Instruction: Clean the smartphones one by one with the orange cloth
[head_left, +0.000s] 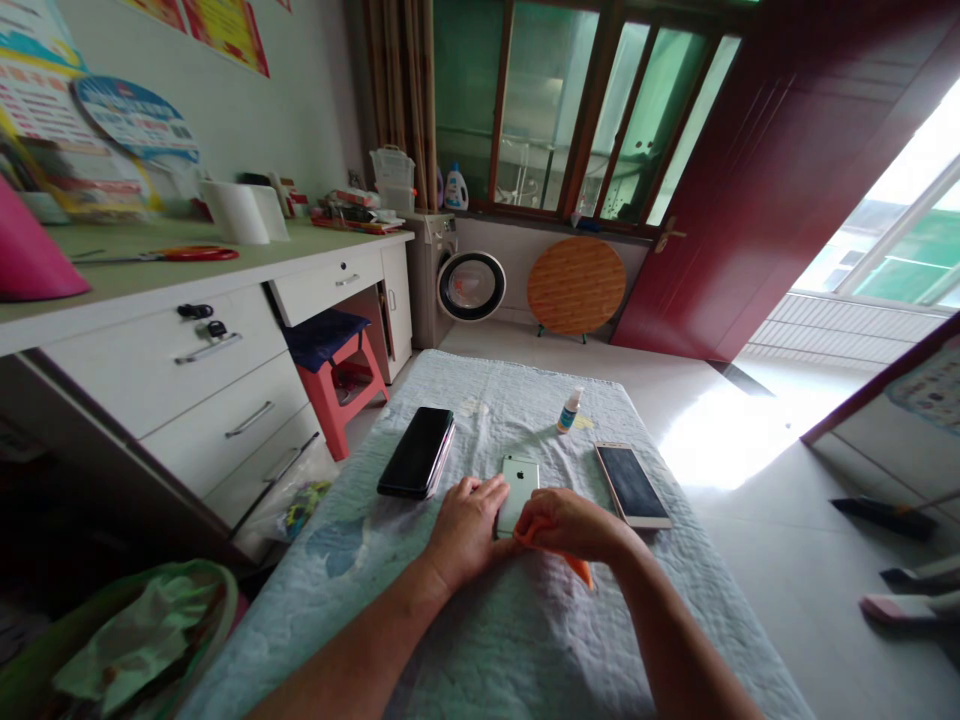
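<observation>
Indoors, phone (520, 476) on quilted cloth (510, 640), open red door (720, 180)

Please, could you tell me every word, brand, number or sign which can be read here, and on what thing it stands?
No word or number is readable.
Sign: an apple logo, on the back of the silver phone.
Too small or blurred: labels on the spray bottle and detergent bottle; print on the blue-and-white oval panel and red-and-yellow poster.
</observation>
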